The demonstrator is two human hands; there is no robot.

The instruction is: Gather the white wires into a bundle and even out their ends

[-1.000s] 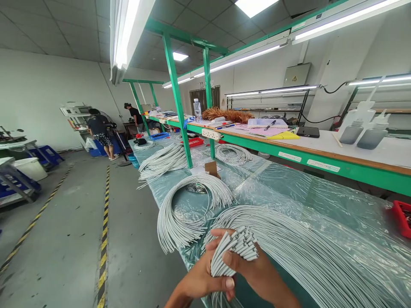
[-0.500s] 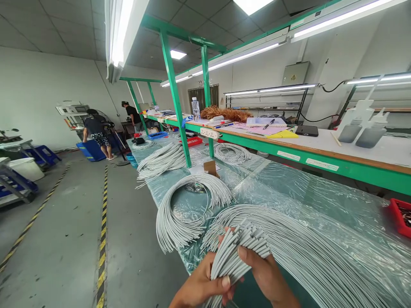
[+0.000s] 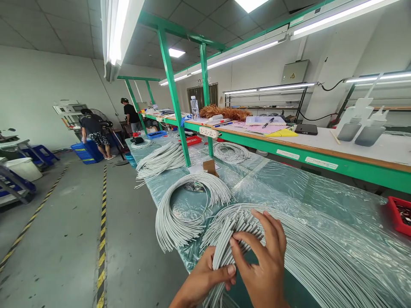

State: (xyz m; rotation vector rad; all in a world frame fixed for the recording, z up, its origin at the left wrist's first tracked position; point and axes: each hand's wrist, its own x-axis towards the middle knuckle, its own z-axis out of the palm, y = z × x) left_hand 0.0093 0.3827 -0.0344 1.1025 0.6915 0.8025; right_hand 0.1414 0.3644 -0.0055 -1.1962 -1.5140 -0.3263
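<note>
A thick bundle of light-grey wires (image 3: 224,250) stands upright in my left hand (image 3: 205,273), whose fingers and thumb wrap round it below the cut ends. At the bundle's right side, my right hand (image 3: 261,261) pinches at the wires with thumb and index finger, its other fingers raised. How many wires are in that pinch is hidden. Behind and to the right lies a large coil of the same wire (image 3: 308,231) on the plastic-covered table. A smaller wire coil (image 3: 173,214) rests to the left, near the table edge.
More wire coils (image 3: 163,158) lie farther back, beside a green post (image 3: 175,98). A raised shelf (image 3: 340,171) runs along the right with bottles (image 3: 369,132) and a phone (image 3: 306,129). A red bin (image 3: 400,216) sits at right. Two people stand far left, one by a blue crate (image 3: 86,152).
My right hand has shifted from gripping the wire ends to a thumb-and-index pinch at the bundle's side, its other fingers lifting. My left hand keeps its hold. The distant blue crate has moved slightly left.
</note>
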